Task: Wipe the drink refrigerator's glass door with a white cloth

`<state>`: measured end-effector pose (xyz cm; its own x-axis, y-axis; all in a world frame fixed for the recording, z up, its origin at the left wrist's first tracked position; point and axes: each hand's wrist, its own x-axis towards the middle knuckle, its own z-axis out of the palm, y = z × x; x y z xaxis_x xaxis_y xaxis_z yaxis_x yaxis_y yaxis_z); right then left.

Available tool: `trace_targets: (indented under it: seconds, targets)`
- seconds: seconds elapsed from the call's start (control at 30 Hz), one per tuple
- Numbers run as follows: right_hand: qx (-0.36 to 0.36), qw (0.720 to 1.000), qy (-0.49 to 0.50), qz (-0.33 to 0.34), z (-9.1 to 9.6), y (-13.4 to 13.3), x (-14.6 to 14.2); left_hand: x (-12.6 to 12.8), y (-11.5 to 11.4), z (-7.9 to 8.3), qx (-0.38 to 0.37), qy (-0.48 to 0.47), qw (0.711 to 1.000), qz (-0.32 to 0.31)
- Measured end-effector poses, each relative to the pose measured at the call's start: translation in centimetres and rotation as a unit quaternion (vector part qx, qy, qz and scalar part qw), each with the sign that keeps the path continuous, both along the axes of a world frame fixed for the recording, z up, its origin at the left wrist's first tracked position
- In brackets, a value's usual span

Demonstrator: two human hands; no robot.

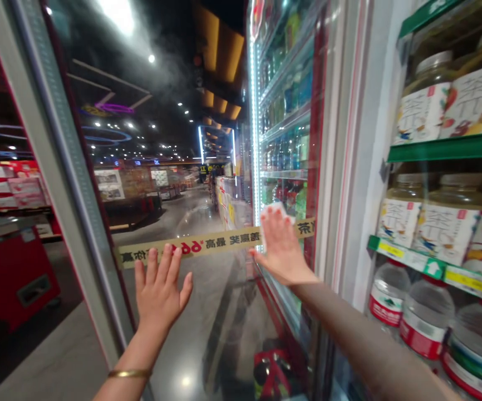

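Note:
A tall glass door [199, 328] with a metal frame stands swung outward in front of me. My left hand [160, 295] lies spread against its lower left part, fingers up, a gold bangle on the wrist. Its fingertips touch a gold sticker strip [220, 243] printed with mirrored characters. On the right side of the pane, my right hand [283, 250] presses a white cloth or tissue [289, 213] flat to the glass, over the strip. Only the cloth's edges show past the fingers, so its exact kind is unclear.
Close on my right are shelves with tea bottles [399, 220] above and large water bottles [427, 320] below. A lit drinks cooler [285, 133] shows through or in the glass. Left, outside the door, stand a red cart-like unit [11, 295] and stacked boxes [9, 186].

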<state>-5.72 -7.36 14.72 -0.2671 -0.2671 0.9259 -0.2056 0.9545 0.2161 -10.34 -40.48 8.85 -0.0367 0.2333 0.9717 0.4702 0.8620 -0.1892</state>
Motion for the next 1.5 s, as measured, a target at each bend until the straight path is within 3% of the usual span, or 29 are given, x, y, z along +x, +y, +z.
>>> trace_targets:
  seconds: [0.07,0.13,0.2,0.3,0.33,0.4,0.47,0.53,0.6,0.63,0.7,0.8,0.87,0.9,0.97,1.03,1.1,1.13,1.2,1.27,1.33,1.4,1.47,1.5]
  targets:
    - [-0.140,0.987,0.067,-0.041,3.7,2.0,-0.5,0.2,0.2,0.1,-0.001,0.002,1.000,0.006]
    - [-0.201,0.972,0.112,-0.047,7.1,0.2,-1.3,0.4,0.3,0.3,-0.002,0.012,1.000,0.016]
    - [-0.134,0.985,0.110,-0.021,8.3,-4.4,-1.8,0.7,0.4,0.6,-0.009,0.024,0.999,0.027]
    - [0.089,0.990,0.096,0.046,6.0,-10.2,-1.6,1.0,0.6,0.8,-0.016,0.031,0.999,0.024]
    - [0.148,0.982,0.096,0.064,4.8,-10.4,-1.3,1.1,0.6,0.8,-0.013,0.031,0.999,0.022]
    - [0.191,0.974,0.095,0.072,3.0,-7.9,-0.6,1.0,0.7,0.7,-0.003,0.031,0.999,0.022]
    - [0.119,0.989,0.084,0.031,3.6,-2.9,-0.2,0.9,0.9,0.6,0.004,0.031,0.999,0.025]
    - [-0.048,0.995,0.078,-0.034,6.4,0.9,-0.3,0.8,0.9,0.6,0.005,0.032,0.999,0.024]
    - [-0.188,0.976,0.080,-0.076,9.7,0.8,-0.7,0.8,0.9,0.5,0.008,0.032,0.999,0.027]
    - [-0.216,0.970,0.083,-0.078,11.0,-0.9,-0.9,0.8,0.8,0.5,0.009,0.031,0.999,0.028]
    - [-0.170,0.981,0.076,-0.054,12.3,-6.7,-1.2,0.8,0.7,0.4,0.008,0.030,0.999,0.029]
    - [0.046,0.998,0.039,0.017,12.2,-15.6,-1.6,0.7,0.4,0.6,-0.009,0.047,0.999,0.017]
    - [0.164,0.985,0.014,0.048,11.3,-17.5,-1.6,0.6,0.4,0.7,-0.014,0.058,0.998,0.012]
    - [0.180,0.982,0.008,0.048,10.7,-16.6,-1.5,0.6,0.5,0.7,-0.013,0.058,0.998,0.012]
    - [0.114,0.993,0.013,0.014,9.8,-11.8,-1.1,0.6,0.6,0.7,-0.005,0.047,0.999,0.015]
    - [-0.041,0.997,0.039,-0.043,9.6,-5.1,-0.9,0.7,0.8,0.7,0.002,0.039,0.999,0.016]
    - [-0.207,0.972,0.075,-0.080,10.1,0.1,-1.0,0.7,0.9,0.6,0.006,0.043,0.999,0.016]
    - [-0.271,0.954,0.094,-0.084,10.5,1.1,-1.1,0.7,0.9,0.6,0.006,0.047,0.999,0.018]
    - [-0.323,0.937,0.114,-0.070,11.3,-0.7,-1.5,0.7,0.9,0.6,0.005,0.055,0.998,0.024]
    - [-0.257,0.961,0.097,-0.037,11.8,-6.7,-1.9,0.6,0.7,0.6,0.001,0.053,0.998,0.029]
    - [-0.079,0.996,0.046,0.016,11.8,-14.1,-2.2,0.6,0.5,0.6,-0.007,0.051,0.998,0.032]
    - [0.117,0.989,0.018,0.092,11.3,-19.3,-2.2,0.5,0.3,0.6,-0.022,0.060,0.997,0.034]
    - [0.212,0.969,0.011,0.127,11.0,-20.0,-2.0,0.5,0.2,0.5,-0.026,0.066,0.997,0.038]
    - [0.206,0.971,0.014,0.119,11.1,-18.6,-1.9,0.5,0.3,0.5,-0.022,0.064,0.997,0.042]
